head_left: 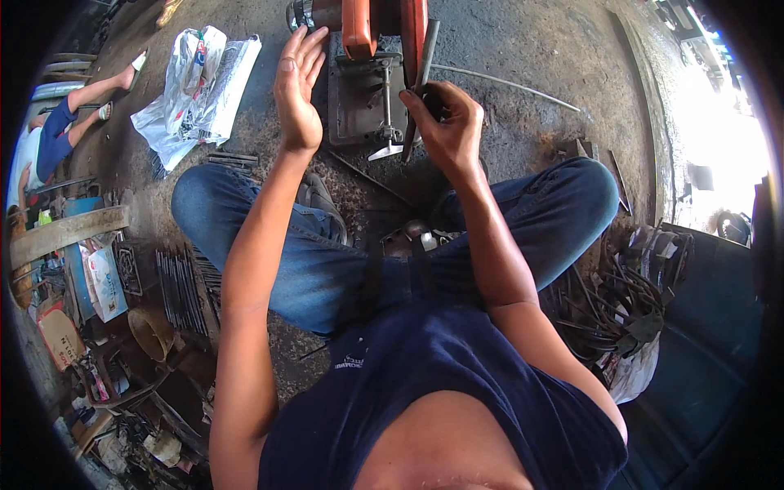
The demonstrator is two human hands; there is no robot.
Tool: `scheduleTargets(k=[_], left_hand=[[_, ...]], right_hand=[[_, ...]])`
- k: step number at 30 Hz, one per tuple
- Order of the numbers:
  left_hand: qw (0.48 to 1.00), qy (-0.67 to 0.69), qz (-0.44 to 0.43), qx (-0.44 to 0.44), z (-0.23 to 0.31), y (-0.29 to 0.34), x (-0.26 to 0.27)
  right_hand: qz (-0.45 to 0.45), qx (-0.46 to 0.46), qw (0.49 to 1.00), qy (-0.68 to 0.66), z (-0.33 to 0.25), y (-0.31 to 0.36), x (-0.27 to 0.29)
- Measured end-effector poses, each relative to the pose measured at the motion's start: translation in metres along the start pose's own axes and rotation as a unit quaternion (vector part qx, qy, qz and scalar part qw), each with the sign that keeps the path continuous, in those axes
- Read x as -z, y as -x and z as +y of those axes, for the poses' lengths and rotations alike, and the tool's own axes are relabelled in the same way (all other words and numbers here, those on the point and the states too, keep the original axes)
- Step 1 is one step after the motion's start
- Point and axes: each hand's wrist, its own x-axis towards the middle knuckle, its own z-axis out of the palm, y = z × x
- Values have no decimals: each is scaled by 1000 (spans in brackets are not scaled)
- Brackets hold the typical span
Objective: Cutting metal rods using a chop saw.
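Observation:
An orange cut-off saw (359,28) stands on the floor in front of me. On its grey metal base (347,106) is a clamp screw (387,90) with a pale T-shaped handle (385,153). My left hand (299,98) is raised at the left of the saw, fingers stretched out and holding nothing. At the saw's right side, my right hand (449,126) grips a grey metal bar (429,53) between thumb and fingers. The bar slants upward beside the orange guard, its lower end near the clamp handle. My fingers partly hide its middle.
A thin rod (506,86) lies on the floor at the right. Plastic bags (196,90) rest at the left, near short bars (233,159). Many dark rods (180,290) are stacked by my left knee; tangled cables (612,302) lie by my right. Another person's legs (90,94) show at far left.

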Motion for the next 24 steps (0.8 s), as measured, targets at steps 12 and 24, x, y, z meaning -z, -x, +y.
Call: scheduleTargets(k=[12,24], left_hand=[[927,-317,-99,175,72,-19,126],[795,-496,-44,345,138,-23,288]], right_hand=[[-249,-38,967,24,6,10,-44],[-472,16,868,156,82,36,-289]])
